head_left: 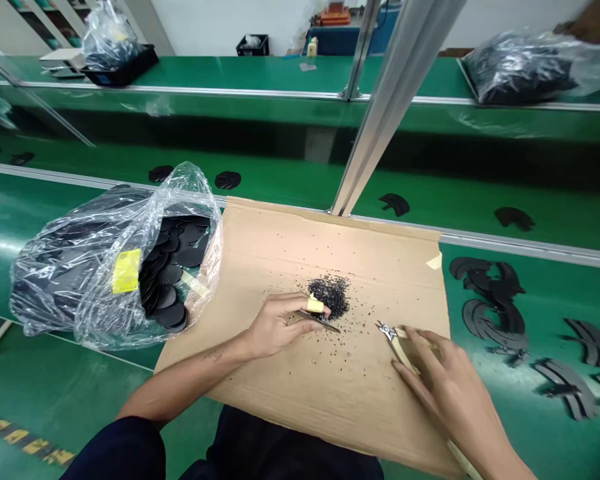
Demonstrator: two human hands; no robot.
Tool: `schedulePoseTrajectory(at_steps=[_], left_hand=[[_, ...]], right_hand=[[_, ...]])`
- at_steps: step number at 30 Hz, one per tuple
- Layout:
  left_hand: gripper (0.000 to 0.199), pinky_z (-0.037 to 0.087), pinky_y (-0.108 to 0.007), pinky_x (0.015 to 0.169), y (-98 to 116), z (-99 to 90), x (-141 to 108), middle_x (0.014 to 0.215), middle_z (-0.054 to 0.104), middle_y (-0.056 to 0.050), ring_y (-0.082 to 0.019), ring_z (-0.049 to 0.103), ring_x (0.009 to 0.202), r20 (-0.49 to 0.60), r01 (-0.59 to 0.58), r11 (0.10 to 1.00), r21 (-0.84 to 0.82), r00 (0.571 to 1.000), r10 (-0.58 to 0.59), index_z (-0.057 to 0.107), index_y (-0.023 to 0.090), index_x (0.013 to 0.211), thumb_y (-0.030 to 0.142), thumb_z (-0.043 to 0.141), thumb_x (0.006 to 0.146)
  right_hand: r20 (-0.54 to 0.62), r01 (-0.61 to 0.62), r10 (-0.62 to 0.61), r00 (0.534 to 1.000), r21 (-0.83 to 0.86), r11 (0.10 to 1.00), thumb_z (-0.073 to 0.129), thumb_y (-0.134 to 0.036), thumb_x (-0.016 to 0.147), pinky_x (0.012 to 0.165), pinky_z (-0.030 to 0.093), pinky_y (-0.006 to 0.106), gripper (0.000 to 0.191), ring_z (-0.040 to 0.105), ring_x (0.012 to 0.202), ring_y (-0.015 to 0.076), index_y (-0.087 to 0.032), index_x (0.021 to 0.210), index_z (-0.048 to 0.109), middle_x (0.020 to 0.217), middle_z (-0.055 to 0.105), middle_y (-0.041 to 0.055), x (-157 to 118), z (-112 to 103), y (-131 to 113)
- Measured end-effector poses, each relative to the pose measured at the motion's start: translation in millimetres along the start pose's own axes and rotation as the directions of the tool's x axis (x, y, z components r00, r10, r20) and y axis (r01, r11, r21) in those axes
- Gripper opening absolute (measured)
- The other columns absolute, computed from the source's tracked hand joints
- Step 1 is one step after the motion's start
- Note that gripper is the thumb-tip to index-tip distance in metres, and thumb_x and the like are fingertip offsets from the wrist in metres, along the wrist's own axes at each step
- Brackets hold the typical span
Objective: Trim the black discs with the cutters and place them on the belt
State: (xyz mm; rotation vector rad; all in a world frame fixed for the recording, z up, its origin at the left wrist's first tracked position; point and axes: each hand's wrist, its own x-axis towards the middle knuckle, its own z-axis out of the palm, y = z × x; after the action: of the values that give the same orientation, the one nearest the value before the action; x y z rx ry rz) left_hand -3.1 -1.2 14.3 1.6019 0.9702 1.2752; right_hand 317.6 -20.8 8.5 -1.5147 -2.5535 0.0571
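Observation:
My left hand [285, 323] pinches a thin flat black plastic piece [325, 325] between thumb and fingers, with yellow tape wrapped on one fingertip. A pile of small black scraps [330, 297] lies just behind it on the cardboard sheet [280, 253]. To the right, my right hand [437, 370] is closed around flush cutters [395, 340] with pale handles. The cutter tips point toward the left hand, a short way apart from the black piece. Part of the cutter handles is hidden by my fingers.
A clear plastic bag [90, 253] of black discs [167, 297] lies at left. Curved black parts [495, 307] are spread over the green bench at right. A metal post [380, 113] rises behind the cardboard. More parts sit on the green belt [290, 180].

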Motion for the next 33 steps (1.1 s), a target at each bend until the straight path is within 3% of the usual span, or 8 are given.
schedulePoseTrajectory(at_steps=[5, 8, 11, 20, 33], left_hand=[[0.030, 0.060, -0.027, 0.070, -8, 4.6, -3, 0.086, 0.078, -0.009, -0.017, 0.072, 0.076, -0.049, 0.071, 0.997, -0.042, 0.996, -0.073, 0.078, 0.014, 0.102, 0.036, 0.081, 0.081], [0.025, 0.057, -0.025, 0.066, -11, 2.9, -2, 0.081, 0.076, -0.008, -0.015, 0.069, 0.073, -0.036, 0.015, 1.000, 0.000, 0.999, -0.015, 0.080, 0.015, 0.095, 0.034, 0.082, 0.080], [0.023, 0.056, -0.026, 0.069, -14, 0.3, 0, 0.082, 0.074, -0.008, -0.016, 0.068, 0.076, -0.018, -0.003, 1.000, 0.018, 1.000, 0.003, 0.080, 0.016, 0.096, 0.033, 0.081, 0.081], [0.024, 0.057, -0.026, 0.073, -18, -5.0, -1, 0.089, 0.075, -0.009, -0.016, 0.069, 0.082, 0.033, 0.000, 0.999, 0.052, 0.999, -0.002, 0.078, 0.016, 0.103, 0.027, 0.080, 0.082], [0.022, 0.055, -0.026, 0.069, -21, -4.9, -3, 0.084, 0.075, -0.007, -0.015, 0.069, 0.076, 0.063, 0.000, 0.997, 0.082, 0.998, -0.006, 0.078, 0.015, 0.099, 0.029, 0.080, 0.082]], right_hand=[[0.021, -0.029, 0.025, 0.999, 0.220, 0.975, 0.035, -0.042, 0.103, 0.070, 0.058, 0.036, 0.041, 0.067, 0.096, 0.0275, -0.020, 0.135, 0.050, 0.117, 0.062, 0.0170, 22, -15, -22], [0.004, 0.069, -0.079, 0.997, 0.447, 0.892, 0.038, -0.035, 0.103, 0.082, 0.058, 0.038, 0.033, 0.065, 0.104, 0.0254, -0.021, 0.131, 0.048, 0.118, 0.063, 0.0144, 44, -19, -38], [-0.008, 0.164, -0.192, 0.981, 0.554, 0.816, 0.043, -0.032, 0.102, 0.085, 0.057, 0.040, 0.031, 0.064, 0.104, 0.0254, -0.021, 0.130, 0.048, 0.117, 0.064, 0.0137, 61, -15, -49], [-0.133, 0.319, -0.295, 0.946, 0.547, 0.774, 0.058, -0.030, 0.098, 0.083, 0.058, 0.040, 0.037, 0.064, 0.102, 0.0258, -0.015, 0.131, 0.051, 0.114, 0.066, 0.0155, 76, 3, -44], [-0.158, 0.382, -0.350, 0.923, 0.478, 0.791, 0.057, -0.022, 0.099, 0.081, 0.060, 0.037, 0.028, 0.069, 0.096, 0.0233, -0.015, 0.125, 0.057, 0.105, 0.070, 0.0117, 82, -6, -39]])
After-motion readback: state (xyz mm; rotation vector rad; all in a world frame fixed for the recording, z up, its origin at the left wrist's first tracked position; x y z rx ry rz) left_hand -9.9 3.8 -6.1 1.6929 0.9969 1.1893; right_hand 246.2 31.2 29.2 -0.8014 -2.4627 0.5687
